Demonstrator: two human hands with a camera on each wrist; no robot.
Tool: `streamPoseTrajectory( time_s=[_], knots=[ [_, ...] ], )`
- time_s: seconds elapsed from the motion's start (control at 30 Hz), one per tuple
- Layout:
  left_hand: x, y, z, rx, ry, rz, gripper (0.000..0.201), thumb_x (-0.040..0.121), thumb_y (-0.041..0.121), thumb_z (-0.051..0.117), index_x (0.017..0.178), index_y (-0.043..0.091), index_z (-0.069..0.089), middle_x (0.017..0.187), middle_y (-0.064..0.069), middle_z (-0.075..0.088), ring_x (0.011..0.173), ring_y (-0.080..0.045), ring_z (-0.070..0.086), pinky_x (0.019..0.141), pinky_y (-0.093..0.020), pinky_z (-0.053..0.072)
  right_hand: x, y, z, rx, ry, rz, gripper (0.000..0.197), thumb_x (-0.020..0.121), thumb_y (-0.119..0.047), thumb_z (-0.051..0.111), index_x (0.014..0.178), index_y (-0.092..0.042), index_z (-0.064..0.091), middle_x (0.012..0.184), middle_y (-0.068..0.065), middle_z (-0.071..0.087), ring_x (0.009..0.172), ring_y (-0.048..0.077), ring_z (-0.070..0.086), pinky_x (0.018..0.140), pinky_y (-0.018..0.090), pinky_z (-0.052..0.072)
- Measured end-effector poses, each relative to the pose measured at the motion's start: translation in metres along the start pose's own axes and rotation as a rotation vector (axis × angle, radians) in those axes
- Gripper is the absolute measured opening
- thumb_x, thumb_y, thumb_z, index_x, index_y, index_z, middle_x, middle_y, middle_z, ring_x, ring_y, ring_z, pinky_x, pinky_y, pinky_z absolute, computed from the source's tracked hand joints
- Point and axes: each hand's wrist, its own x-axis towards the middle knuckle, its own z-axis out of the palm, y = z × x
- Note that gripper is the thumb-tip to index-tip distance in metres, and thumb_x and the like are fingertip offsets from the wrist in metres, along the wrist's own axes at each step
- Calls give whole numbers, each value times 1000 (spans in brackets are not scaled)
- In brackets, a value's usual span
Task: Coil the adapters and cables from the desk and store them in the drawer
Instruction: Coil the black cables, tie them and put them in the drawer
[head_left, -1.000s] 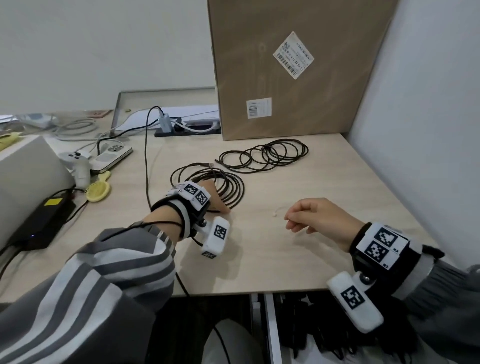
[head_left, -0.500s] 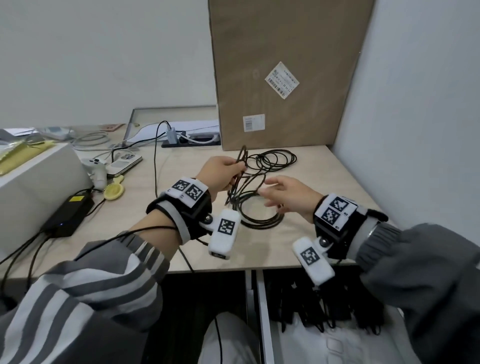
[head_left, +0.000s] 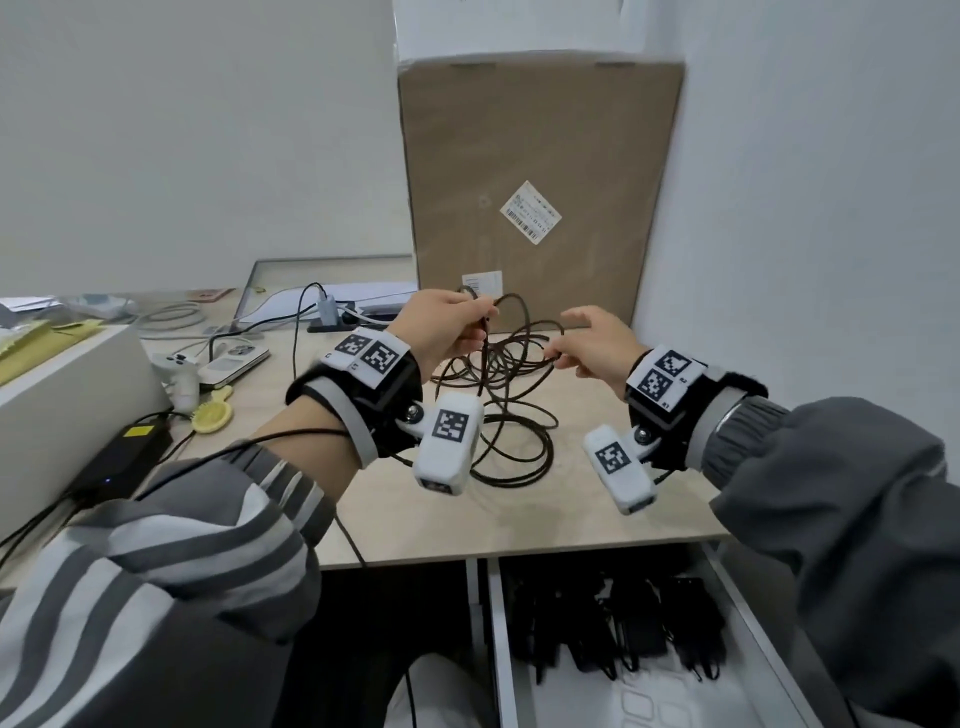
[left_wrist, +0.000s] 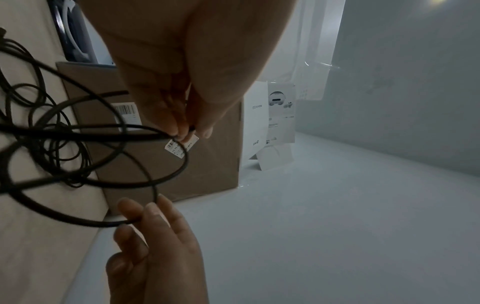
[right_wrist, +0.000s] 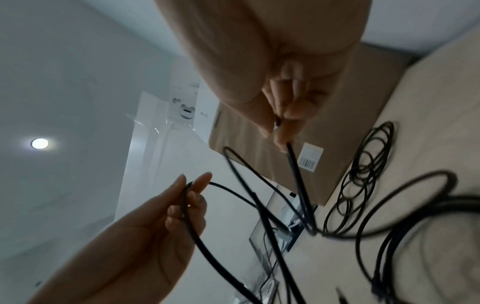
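Observation:
A long black cable (head_left: 511, 410) hangs in loose loops from both hands down to the wooden desk (head_left: 519, 519). My left hand (head_left: 452, 325) is raised above the desk and pinches the cable end by its small white label (left_wrist: 179, 146). My right hand (head_left: 592, 345), level with it to the right, pinches a strand (right_wrist: 292, 156) of the same cable between thumb and fingers. A second black cable (right_wrist: 363, 179) lies coiled on the desk in front of the cardboard box. Below the desk edge the drawer (head_left: 500, 649) stands open with several black adapters (head_left: 623, 629) inside.
A tall cardboard box (head_left: 535, 182) leans on the wall behind the hands. To the left are a white box (head_left: 67, 395), a black power brick (head_left: 124, 457), a yellow brush (head_left: 213, 415), a white controller (head_left: 179, 374) and a power strip (head_left: 332, 319). A white wall closes the right side.
The left hand, which lay on the coil on the desk, has lifted the cable up. The right hand moved in from the right and took hold of a strand; the loops hang loose.

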Motion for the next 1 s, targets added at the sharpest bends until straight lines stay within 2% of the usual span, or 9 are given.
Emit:
streamPoseTrajectory(
  time_s=[0.1, 0.2, 0.27, 0.33, 0.43, 0.57, 0.7, 0.83, 1.0],
  knots=[
    [5, 2, 10, -24, -71, -38, 18, 96, 13, 55, 87, -1, 64, 74, -5, 59, 54, -4, 55, 55, -13, 52, -15, -2, -5, -161, -94, -120, 50, 92, -39, 57, 136, -22, 43, 121, 1, 57, 96, 16, 62, 61, 24, 46],
    [9, 0, 23, -81, -109, -51, 17, 97, 8, 53, 84, -1, 59, 74, -6, 58, 50, -4, 57, 53, -13, 51, -29, -5, 4, -100, -270, -142, 38, 95, -49, 47, 115, -20, 62, 114, -5, 66, 73, 9, 58, 58, 22, 38],
    [10, -4, 32, -125, -142, -60, 16, 97, 7, 52, 83, 0, 57, 75, -6, 58, 53, -6, 58, 54, -13, 52, -31, -1, 11, -21, -347, -166, 18, 96, -31, 52, 98, -18, 63, 95, 1, 70, 56, 6, 53, 49, 18, 32],
    [13, -9, 36, -131, -162, -55, 12, 97, 7, 52, 89, 0, 59, 76, -6, 59, 61, -8, 58, 59, -13, 53, -27, 5, 15, 44, -310, -189, 14, 97, -15, 49, 88, -13, 60, 81, 7, 68, 47, 3, 53, 43, 15, 34],
    [18, -24, 29, -33, -81, -52, 14, 96, 11, 53, 101, 1, 63, 83, -8, 60, 70, -13, 59, 64, -18, 53, -14, 16, 14, 72, -158, -183, 21, 98, -12, 44, 87, -9, 62, 72, 7, 65, 43, 2, 52, 42, 14, 37],
    [20, -59, 13, 157, 57, -148, 17, 95, 9, 50, 88, 12, 66, 83, -3, 62, 71, -10, 56, 65, -19, 46, 4, 39, 4, 210, -4, -153, 28, 100, -12, 39, 87, -15, 64, 61, 3, 55, 39, 3, 37, 41, 15, 28],
    [19, -95, 14, 278, 111, -220, 8, 92, 11, 54, 94, 16, 60, 97, -5, 58, 87, -16, 54, 68, -24, 46, 12, 55, -3, 422, 2, -48, 28, 103, -11, 35, 93, -13, 60, 61, 2, 43, 38, 2, 28, 41, 17, 22],
    [21, -114, 26, 185, 27, -337, 31, 94, 14, 54, 124, 10, 49, 107, -7, 55, 92, -17, 57, 71, -26, 49, 15, 68, -6, 551, 35, 58, 26, 103, -14, 34, 97, -11, 59, 62, 0, 38, 38, 2, 27, 43, 16, 26],
    [28, -126, 25, 499, 34, -303, 29, 91, 7, 55, 119, 6, 62, 111, -13, 62, 105, -26, 57, 82, -28, 45, 17, 74, -15, 587, 120, 126, 26, 103, -13, 32, 109, -7, 56, 63, 1, 38, 45, 6, 28, 45, 16, 31]
  ],
)
